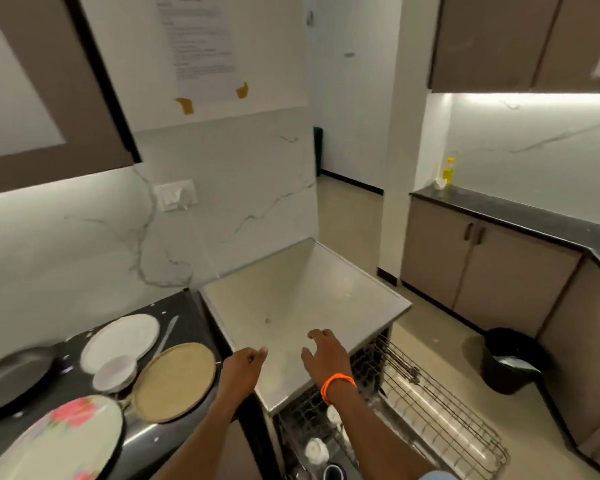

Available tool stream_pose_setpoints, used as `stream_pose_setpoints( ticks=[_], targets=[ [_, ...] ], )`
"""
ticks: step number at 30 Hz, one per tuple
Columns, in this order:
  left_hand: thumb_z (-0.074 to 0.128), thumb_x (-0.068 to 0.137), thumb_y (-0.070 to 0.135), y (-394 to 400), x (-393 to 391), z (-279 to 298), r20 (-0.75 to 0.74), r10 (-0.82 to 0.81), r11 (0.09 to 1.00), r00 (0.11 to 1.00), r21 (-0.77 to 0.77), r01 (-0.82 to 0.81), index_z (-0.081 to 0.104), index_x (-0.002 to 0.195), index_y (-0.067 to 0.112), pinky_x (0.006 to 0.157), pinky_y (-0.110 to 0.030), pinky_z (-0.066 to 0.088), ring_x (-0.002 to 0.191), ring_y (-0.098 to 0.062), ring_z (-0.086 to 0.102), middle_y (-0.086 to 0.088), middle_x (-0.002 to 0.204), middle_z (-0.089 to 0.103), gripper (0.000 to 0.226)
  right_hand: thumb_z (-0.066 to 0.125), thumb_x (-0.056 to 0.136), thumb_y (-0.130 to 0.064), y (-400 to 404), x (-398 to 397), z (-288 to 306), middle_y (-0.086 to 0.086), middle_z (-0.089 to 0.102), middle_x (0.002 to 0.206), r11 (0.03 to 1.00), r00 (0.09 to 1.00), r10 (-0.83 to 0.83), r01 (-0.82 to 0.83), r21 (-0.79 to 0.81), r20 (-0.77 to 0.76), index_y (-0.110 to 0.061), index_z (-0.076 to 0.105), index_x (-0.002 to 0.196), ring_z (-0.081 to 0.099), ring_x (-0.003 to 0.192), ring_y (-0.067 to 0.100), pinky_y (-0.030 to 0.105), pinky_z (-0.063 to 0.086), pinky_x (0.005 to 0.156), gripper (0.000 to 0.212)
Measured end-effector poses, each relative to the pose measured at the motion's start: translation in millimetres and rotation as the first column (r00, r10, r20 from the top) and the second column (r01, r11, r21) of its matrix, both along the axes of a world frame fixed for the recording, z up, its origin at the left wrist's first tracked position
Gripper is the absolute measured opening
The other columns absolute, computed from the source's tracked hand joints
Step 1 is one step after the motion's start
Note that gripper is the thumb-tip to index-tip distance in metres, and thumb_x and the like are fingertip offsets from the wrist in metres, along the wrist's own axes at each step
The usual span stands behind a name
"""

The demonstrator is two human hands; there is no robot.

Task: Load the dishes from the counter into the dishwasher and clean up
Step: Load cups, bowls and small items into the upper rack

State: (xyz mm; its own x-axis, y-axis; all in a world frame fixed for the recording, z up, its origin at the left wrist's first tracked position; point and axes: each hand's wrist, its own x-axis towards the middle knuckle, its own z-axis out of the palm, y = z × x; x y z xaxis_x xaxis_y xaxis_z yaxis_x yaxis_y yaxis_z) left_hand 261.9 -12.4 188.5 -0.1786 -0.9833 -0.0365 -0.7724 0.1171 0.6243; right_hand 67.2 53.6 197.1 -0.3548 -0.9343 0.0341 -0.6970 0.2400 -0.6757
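On the black counter [191,306] at lower left lie a white plate [125,336], a small white bowl [115,372], a round tan plate [175,381], a floral plate [63,434], a dark pan [13,375] and a knife [168,332]. The dishwasher [298,299] has a steel top, and its wire rack [437,407] is pulled out with a white cup [316,448] inside. My left hand [243,363] hovers loosely curled at the steel top's left edge, holding nothing. My right hand [326,355], with an orange wristband, is spread above the steel top.
A black bin [510,358] stands on the floor to the right of the rack. Grey cabinets [482,268] with a dark worktop line the right wall, with a yellow bottle [448,171] on it. An open passage leads away beyond the dishwasher.
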Motion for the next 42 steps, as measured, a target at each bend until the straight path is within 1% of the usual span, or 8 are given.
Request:
stream_pose_setpoints(
  ticks=[3,5,10,17,22,28,34,42],
  targets=[
    [0.051,0.101,0.050,11,48,11,-0.003,0.091,0.996,0.996,-0.023,-0.091,0.051,0.060,0.017,0.056,-0.031,0.039,0.053,-0.012,0.055,-0.001,0.055,0.057,0.053,0.055,0.095,-0.034,-11,38,4,-0.001,0.051,0.132,0.996,0.996,0.085,-0.085,0.000,-0.033,-0.023,0.054,0.132,0.061,0.105,0.023,0.034,0.051,0.089,0.039],
    [0.052,0.101,0.047,15,83,21,-0.014,0.168,0.985,0.986,-0.037,-0.168,0.053,0.059,0.019,0.062,-0.035,0.041,0.058,-0.014,0.056,0.001,0.056,0.057,0.051,0.056,0.094,-0.033,-20,69,9,0.001,0.052,0.130,0.987,0.986,0.159,-0.160,-0.003,-0.053,-0.022,0.056,0.130,0.061,0.105,0.025,0.035,0.050,0.090,0.038],
    [0.055,0.100,0.046,26,189,35,-0.041,0.371,0.928,0.928,-0.018,-0.372,0.056,0.062,0.018,0.068,-0.036,0.046,0.068,-0.019,0.061,0.002,0.063,0.062,0.047,0.062,0.088,-0.032,-41,165,23,0.004,0.056,0.125,0.939,0.938,0.340,-0.343,-0.035,-0.072,-0.020,0.060,0.125,0.060,0.108,0.027,0.035,0.049,0.089,0.039],
    [0.057,0.098,0.042,60,328,40,-0.068,0.590,0.804,0.804,-0.036,-0.593,0.050,0.057,0.015,0.064,-0.039,0.040,0.062,-0.020,0.054,0.000,0.057,0.057,0.050,0.060,0.090,-0.033,-57,301,25,0.004,0.056,0.135,0.860,0.857,0.505,-0.510,-0.025,-0.099,-0.019,0.059,0.130,0.057,0.116,0.027,0.036,0.046,0.097,0.042],
    [0.053,0.099,0.050,83,414,27,-0.005,0.662,0.750,0.750,0.024,-0.661,0.064,0.072,0.012,0.070,-0.037,0.047,0.074,-0.023,0.062,-0.003,0.073,0.066,0.048,0.065,0.085,-0.029,-51,380,16,0.003,0.062,0.121,0.817,0.820,0.569,-0.573,-0.066,-0.067,-0.023,0.065,0.120,0.062,0.107,0.027,0.036,0.051,0.086,0.035],
    [0.056,0.098,0.048,124,491,13,-0.048,0.752,0.659,0.658,0.100,-0.746,0.066,0.078,0.018,0.065,-0.031,0.047,0.071,-0.014,0.060,-0.001,0.078,0.067,0.037,0.069,0.086,-0.029,-42,467,-8,0.003,0.061,0.130,0.744,0.745,0.664,-0.667,-0.054,-0.058,-0.021,0.065,0.124,0.059,0.114,0.024,0.034,0.048,0.098,0.039],
    [0.057,0.098,0.049,144,554,-2,-0.066,0.850,0.526,0.522,0.137,-0.839,0.064,0.071,0.019,0.060,-0.031,0.041,0.066,-0.014,0.057,-0.001,0.071,0.065,0.041,0.066,0.088,-0.032,-50,549,-17,0.002,0.062,0.130,0.633,0.634,0.768,-0.773,-0.041,-0.086,-0.021,0.064,0.124,0.057,0.118,0.023,0.035,0.046,0.101,0.038],
    [0.055,0.099,0.047,111,596,-34,-0.002,0.893,0.441,0.450,0.205,-0.874,0.060,0.072,0.018,0.059,-0.029,0.040,0.069,-0.013,0.057,-0.001,0.074,0.063,0.040,0.066,0.089,-0.027,-109,595,-44,0.002,0.062,0.119,0.589,0.589,0.807,-0.808,0.002,-0.050,-0.020,0.065,0.120,0.060,0.108,0.023,0.034,0.051,0.091,0.032]
  ],
)
